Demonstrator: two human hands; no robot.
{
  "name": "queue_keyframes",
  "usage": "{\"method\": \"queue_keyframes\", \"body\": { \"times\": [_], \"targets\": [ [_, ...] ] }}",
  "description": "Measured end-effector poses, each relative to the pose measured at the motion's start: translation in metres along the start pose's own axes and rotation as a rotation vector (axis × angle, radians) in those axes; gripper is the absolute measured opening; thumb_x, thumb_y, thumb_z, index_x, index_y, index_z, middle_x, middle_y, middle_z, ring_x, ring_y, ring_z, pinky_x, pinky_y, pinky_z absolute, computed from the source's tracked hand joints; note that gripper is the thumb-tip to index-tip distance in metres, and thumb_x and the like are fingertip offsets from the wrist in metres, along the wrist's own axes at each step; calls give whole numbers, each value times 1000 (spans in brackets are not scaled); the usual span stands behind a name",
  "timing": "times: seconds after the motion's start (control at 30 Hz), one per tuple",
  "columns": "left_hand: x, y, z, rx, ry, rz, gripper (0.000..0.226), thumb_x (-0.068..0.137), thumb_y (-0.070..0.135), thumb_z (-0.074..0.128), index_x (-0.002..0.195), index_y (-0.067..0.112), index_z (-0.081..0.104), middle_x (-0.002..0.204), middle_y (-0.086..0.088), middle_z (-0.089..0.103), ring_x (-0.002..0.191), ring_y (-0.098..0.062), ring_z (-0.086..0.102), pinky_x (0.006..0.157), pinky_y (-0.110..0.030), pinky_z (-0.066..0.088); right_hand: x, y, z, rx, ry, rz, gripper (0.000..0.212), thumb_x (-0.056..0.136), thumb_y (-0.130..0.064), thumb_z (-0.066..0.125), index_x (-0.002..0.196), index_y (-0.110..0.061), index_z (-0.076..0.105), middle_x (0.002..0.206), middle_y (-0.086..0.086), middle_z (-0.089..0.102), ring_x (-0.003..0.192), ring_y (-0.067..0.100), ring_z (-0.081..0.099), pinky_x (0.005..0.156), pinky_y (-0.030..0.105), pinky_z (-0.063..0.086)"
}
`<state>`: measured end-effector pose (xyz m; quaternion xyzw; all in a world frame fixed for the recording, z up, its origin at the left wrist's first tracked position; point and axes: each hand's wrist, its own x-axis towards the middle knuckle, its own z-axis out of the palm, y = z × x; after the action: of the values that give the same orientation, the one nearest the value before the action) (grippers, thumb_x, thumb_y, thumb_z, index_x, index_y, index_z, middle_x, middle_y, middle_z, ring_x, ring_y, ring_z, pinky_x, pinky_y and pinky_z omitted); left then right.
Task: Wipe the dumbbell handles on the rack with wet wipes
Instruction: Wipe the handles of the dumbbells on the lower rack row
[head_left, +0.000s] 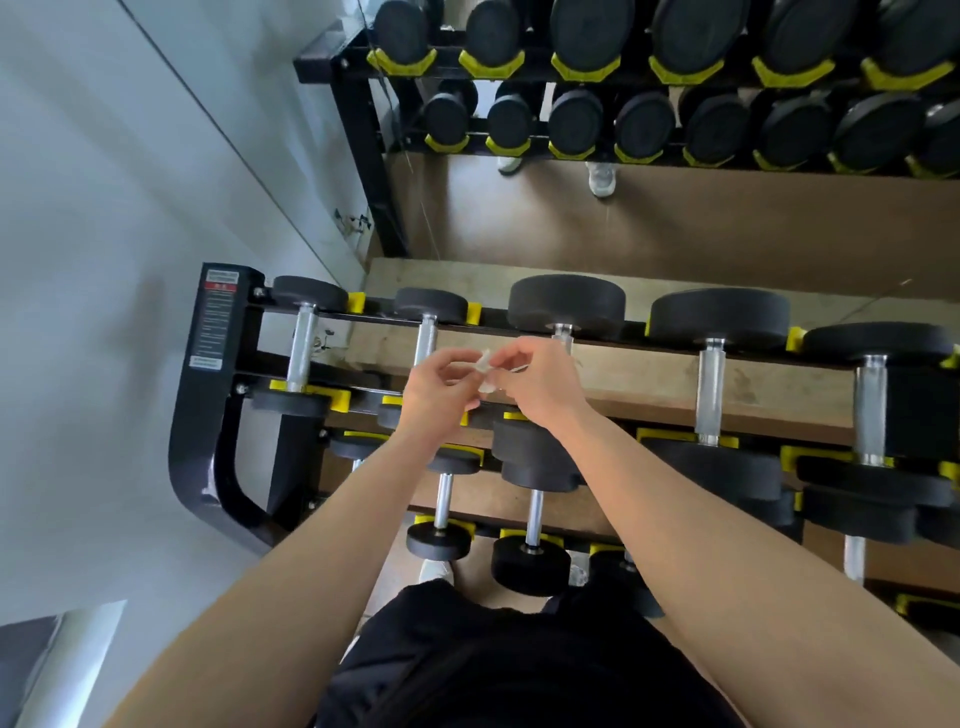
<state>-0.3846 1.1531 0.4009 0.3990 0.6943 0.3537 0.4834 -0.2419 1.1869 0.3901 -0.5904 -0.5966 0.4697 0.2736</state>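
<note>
Wipe held between both hands above the rack, no handle touched yet.

At the centre of the frame the left hand (436, 389) and right hand (540, 384) both pinched a small pale wet wipe (485, 366) with curled fingertips, apparently unfolding it (blur hid whether it was a bare wipe or a sachet). It hung above the black steel rack (218, 364) with yellow cradles, touching no dumbbell. The knurled silver dumbbell handles (301, 348) lay across the middle and lower frame, their long axes running from bottom to top of the picture, away from the person, with black round heads at each end. By my judgement the wiping was not under way: nothing showed which handles were cleaned, so all seemed left to do.
</note>
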Motion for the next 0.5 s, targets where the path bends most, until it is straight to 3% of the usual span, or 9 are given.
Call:
{"method": "queue_keyframes", "body": {
  "times": [0.13,0.3,0.43,0.5],
  "targets": [
    [5,-10,-42,12,-17,8,18,96,12,68,113,18,69,100,1,74,85,-12,74,77,-24,61,1,-17,39,34,33,32,8,86,-18,77,93,-20,75,87,-9,70,84,5,64,76,22,52],
    [14,-29,-93,77,-28,31,18,96,13,67,111,22,70,100,2,74,88,-13,73,76,-21,59,-7,-29,84,-16,68,53,13,95,-21,66,106,-17,72,100,-7,68,91,6,61,81,21,48],
    [27,-45,-114,189,-27,40,21,97,14,65,114,25,69,104,6,71,93,-11,68,77,-20,54,-10,-12,101,-68,81,191,20,102,-25,54,116,-20,67,112,-4,66,101,15,64,95,37,52],
    [35,-53,-119,264,-24,43,21,98,16,64,117,24,68,106,6,69,96,-9,64,78,-21,51,-10,-4,107,-93,74,243,20,102,-23,53,117,-21,67,116,-3,66,103,16,65,98,39,52]
  ]
}}
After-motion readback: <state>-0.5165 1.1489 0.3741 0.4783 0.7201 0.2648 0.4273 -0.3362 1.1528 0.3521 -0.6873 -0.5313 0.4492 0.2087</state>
